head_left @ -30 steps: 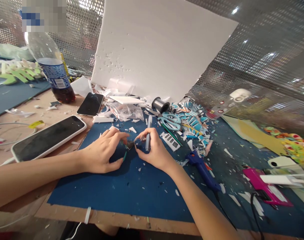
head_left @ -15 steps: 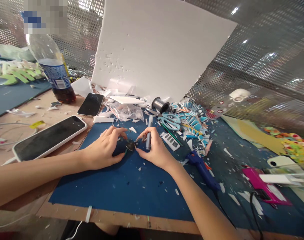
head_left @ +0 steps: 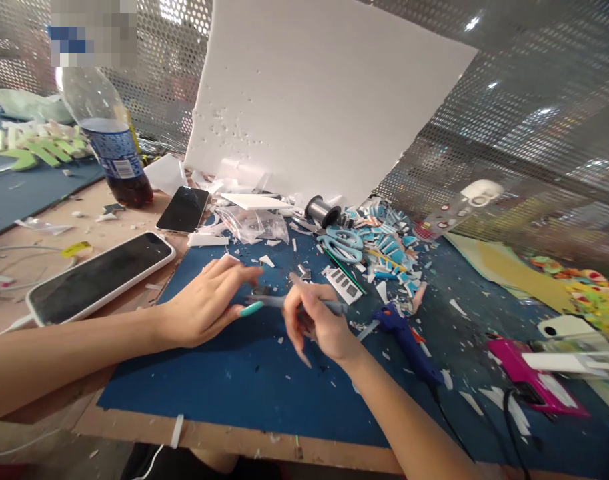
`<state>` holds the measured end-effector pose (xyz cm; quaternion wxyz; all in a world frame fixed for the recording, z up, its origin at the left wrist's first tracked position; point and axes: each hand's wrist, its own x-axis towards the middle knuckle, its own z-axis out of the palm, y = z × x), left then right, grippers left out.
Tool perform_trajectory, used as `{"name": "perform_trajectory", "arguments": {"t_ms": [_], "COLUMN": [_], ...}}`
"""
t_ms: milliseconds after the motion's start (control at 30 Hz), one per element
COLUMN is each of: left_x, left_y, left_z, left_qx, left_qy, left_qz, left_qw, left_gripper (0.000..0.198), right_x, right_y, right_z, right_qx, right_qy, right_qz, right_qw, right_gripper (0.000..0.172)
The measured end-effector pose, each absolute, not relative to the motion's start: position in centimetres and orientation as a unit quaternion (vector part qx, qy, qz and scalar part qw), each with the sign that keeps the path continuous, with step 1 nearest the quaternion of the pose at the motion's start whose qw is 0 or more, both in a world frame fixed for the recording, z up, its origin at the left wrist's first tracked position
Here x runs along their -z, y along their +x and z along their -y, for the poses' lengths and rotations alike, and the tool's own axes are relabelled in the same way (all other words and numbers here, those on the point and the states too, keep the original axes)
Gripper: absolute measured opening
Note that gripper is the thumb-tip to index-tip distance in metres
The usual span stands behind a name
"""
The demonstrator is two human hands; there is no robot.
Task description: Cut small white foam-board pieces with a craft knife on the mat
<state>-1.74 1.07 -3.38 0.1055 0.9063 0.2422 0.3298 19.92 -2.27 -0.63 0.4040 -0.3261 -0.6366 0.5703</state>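
Perforated metal panelling (head_left: 544, 73) and a leaning white board (head_left: 324, 93) stand behind our bench, where a blue mat (head_left: 224, 393) lies strewn with pale scraps. On it, just below our left fingertips, sits a small dark piece (head_left: 261, 291), mostly hidden; we cannot tell whether our left hand (head_left: 204, 300) pinches it or merely rests beside it, fingers curved. Our right hand (head_left: 320, 320) is closed around a grey pen-like tool (head_left: 338, 307), held nearly flat across the mat, its blurred far end beside our left thumb with its teal nail (head_left: 252, 309). That closeness looks like the main hazard: should the tool slip or overshoot, its end could catch the thumb or knock the dark piece away. If our left fingers have no firm hold, even a light nudge might turn it, and loose crumbs could leave it rocking. A blue glue gun (head_left: 407, 343) lies with its nozzle near our right wrist; we cannot tell whether it is hot, but a backward swing of the wrist could brush it. Scissors (head_left: 340, 245) and heaped offcuts (head_left: 389, 243) could hide a dropped part.
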Motion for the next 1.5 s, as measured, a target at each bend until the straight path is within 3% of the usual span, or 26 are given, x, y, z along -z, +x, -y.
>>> {"name": "perform_trajectory", "arguments": {"t_ms": [167,400,467,567,633,700,833,933,1067,1167,1267,1500], "left_x": [2.8,3.0,3.3,3.4,3.3,3.1,3.1,3.2,3.0,2.9,3.0,2.8], "left_y": [-1.5,-1.3,-1.6,-2.2,-2.3,-2.3,-2.0,-1.8,-1.3,-0.9,-0.7,-0.8], "left_z": [-0.8,-0.4,-0.6,-1.0,-1.2,-1.2,-0.5,0.0,-0.2,-0.5,-0.8,-1.1], "left_qx": [-0.334,-0.287,-0.3,-0.35,-0.347,-0.344,-0.352,-0.33,-0.329,-0.303,-0.278,-0.233], "left_qy": [0.926,0.943,0.939,0.906,0.904,0.905,0.915,0.931,0.896,0.878,0.869,0.831], "left_qz": [-0.147,-0.146,-0.146,-0.211,-0.223,-0.223,-0.173,-0.133,-0.288,-0.364,-0.393,-0.464], "left_qw": [0.094,0.087,0.083,0.106,0.112,0.112,0.096,0.087,0.076,0.066,0.109,0.202], "left_gripper": [0.026,0.04,0.04,0.031,0.023,0.019,0.015,0.014,0.018,0.034,0.044,0.037], "right_x": [0.9,1.1,1.8,2.7,3.0,2.9,2.5,2.7,3.3,3.6,3.6,3.6], "right_y": [18.3,17.7,18.2,19.2,19.7,19.8,19.4,19.3,19.0,18.5,18.0,17.8], "right_z": [3.1,3.9,4.0,3.6,3.0,2.3,0.8,0.0,-0.3,-0.3,-0.4,-0.8], "right_qx": [-0.585,-0.416,-0.37,-0.288,-0.28,-0.323,-0.427,-0.433,-0.414,-0.384,-0.34,-0.288], "right_qy": [-0.307,-0.28,-0.266,-0.305,-0.356,-0.41,-0.496,-0.486,-0.465,-0.458,-0.444,-0.436], "right_qz": [0.654,0.765,0.773,0.676,0.619,0.582,0.483,0.48,0.543,0.597,0.654,0.714], "right_qw": [0.369,0.405,0.44,0.606,0.642,0.623,0.582,0.588,0.564,0.536,0.51,0.467], "right_gripper": [0.042,0.049,0.051,0.057,0.056,0.05,0.021,0.027,0.021,0.022,0.027,0.019]}}
